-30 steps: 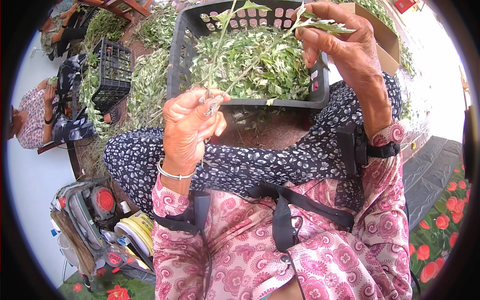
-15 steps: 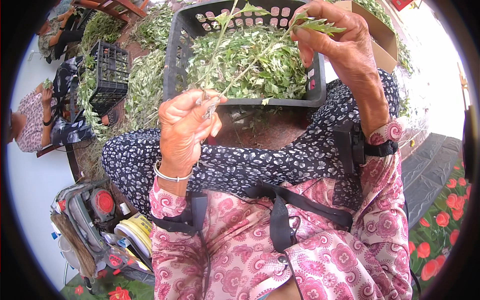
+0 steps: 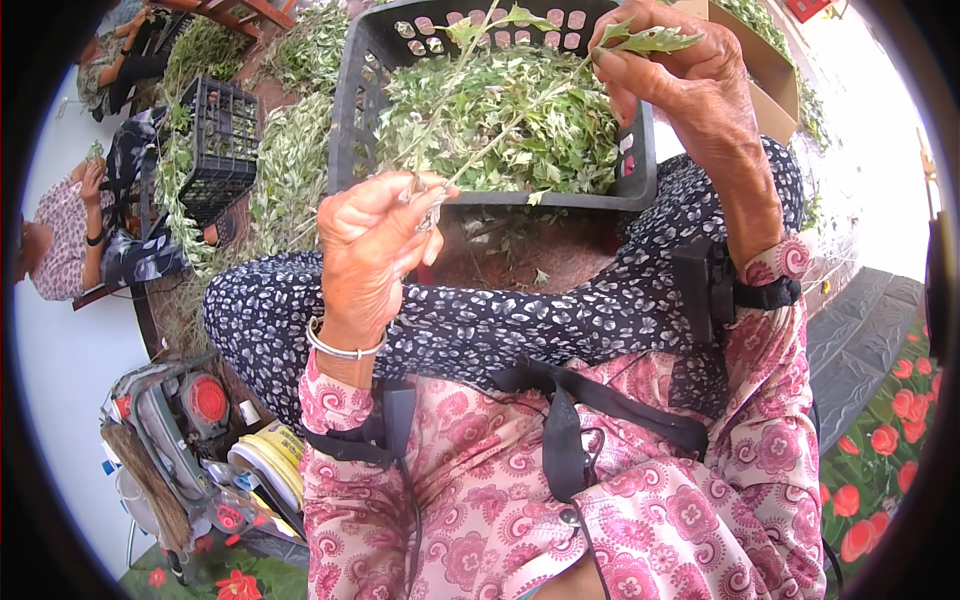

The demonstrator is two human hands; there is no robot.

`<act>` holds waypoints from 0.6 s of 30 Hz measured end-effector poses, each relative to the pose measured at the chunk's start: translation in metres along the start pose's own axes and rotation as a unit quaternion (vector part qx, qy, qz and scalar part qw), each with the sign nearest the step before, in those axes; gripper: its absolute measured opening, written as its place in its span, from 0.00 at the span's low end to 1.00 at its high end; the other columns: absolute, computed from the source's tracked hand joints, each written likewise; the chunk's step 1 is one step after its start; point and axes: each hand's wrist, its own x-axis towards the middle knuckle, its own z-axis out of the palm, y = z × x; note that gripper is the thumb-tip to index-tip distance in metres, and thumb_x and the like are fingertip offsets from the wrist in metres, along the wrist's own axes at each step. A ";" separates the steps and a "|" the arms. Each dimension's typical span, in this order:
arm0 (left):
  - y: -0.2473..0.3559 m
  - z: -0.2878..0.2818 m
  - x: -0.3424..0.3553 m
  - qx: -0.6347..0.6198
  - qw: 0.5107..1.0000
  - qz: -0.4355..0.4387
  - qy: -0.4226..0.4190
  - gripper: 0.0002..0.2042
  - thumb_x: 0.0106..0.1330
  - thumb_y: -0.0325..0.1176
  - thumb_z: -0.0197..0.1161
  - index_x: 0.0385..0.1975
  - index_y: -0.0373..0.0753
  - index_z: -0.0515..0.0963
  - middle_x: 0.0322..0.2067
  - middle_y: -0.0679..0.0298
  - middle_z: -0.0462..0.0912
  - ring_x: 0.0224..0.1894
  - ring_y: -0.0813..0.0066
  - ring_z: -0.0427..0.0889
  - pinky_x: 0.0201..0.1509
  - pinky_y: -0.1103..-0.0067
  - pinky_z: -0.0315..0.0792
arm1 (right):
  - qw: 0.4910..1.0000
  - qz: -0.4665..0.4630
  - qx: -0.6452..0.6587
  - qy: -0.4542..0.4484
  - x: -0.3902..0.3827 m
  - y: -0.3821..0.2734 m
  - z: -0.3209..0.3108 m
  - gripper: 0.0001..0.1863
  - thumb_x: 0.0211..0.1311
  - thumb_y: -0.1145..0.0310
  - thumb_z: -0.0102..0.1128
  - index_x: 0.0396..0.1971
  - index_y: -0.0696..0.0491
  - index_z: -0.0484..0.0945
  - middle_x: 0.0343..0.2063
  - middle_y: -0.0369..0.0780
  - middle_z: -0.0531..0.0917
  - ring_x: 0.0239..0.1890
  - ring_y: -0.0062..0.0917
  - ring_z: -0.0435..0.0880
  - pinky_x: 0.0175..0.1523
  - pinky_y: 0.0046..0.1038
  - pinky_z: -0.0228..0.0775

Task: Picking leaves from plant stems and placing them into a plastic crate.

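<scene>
one leaf (image 3: 541, 276) has appeared below the basket (image 3: 600, 202); left fingers (image 3: 383, 197) and right fingers (image 3: 640, 75) pinch a leafy sprig (image 3: 655, 40).

the reddish-brown floor (image 3: 500, 265) is largely covered on the left by leafy green stems (image 3: 295, 155), which are spread in a long, loose heap. a small loose leaf (image 3: 541, 276) is seen on the bare patch just below the black basket (image 3: 590, 203), though by what the basket is borne cannot be told. among the stems a black crate (image 3: 222, 140) is seen, and more greenery is strewn beyond the cardboard box (image 3: 778, 105) at the right.
</scene>
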 end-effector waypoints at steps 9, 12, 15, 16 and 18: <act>0.003 0.001 0.000 0.070 0.998 -0.003 0.012 0.06 0.55 0.22 0.55 0.30 0.25 0.74 0.18 0.64 0.73 0.11 0.90 0.58 0.15 0.89 0.58 | 0.979 0.020 -0.200 -0.043 0.004 -0.010 0.001 0.04 0.47 0.74 0.51 0.25 0.56 0.73 0.13 0.28 0.72 0.16 0.08 0.67 0.20 0.12 0.60; 0.004 0.001 0.000 0.063 0.998 0.002 0.001 0.05 0.54 0.22 0.56 0.29 0.27 0.75 0.23 0.62 0.77 0.13 0.90 0.63 0.14 0.92 0.57 | 0.966 0.023 -0.251 -0.052 0.004 -0.011 0.001 0.06 0.44 0.74 0.50 0.25 0.57 0.73 0.13 0.30 0.72 0.16 0.09 0.67 0.21 0.13 0.60; 0.004 0.002 0.000 0.085 0.996 0.003 0.007 0.05 0.54 0.22 0.57 0.29 0.27 0.75 0.21 0.64 0.75 0.13 0.90 0.62 0.14 0.92 0.56 | 0.964 -0.021 -0.258 -0.057 0.004 -0.006 -0.001 0.05 0.44 0.75 0.51 0.23 0.57 0.74 0.13 0.31 0.73 0.15 0.11 0.69 0.20 0.15 0.62; 0.005 0.002 -0.001 0.095 0.995 0.002 0.009 0.05 0.54 0.22 0.57 0.29 0.27 0.76 0.20 0.65 0.74 0.13 0.90 0.62 0.14 0.92 0.56 | 0.964 -0.021 -0.258 -0.057 0.003 -0.003 -0.002 0.05 0.44 0.75 0.51 0.23 0.57 0.74 0.13 0.31 0.73 0.15 0.11 0.69 0.20 0.15 0.62; 0.005 0.001 -0.001 0.091 0.996 0.001 0.008 0.05 0.54 0.22 0.57 0.29 0.27 0.76 0.19 0.65 0.74 0.13 0.90 0.63 0.14 0.92 0.56 | 0.891 -0.110 -0.437 -0.053 0.001 0.001 -0.005 0.04 0.47 0.76 0.54 0.25 0.57 0.74 0.18 0.36 0.76 0.20 0.13 0.72 0.27 0.18 0.65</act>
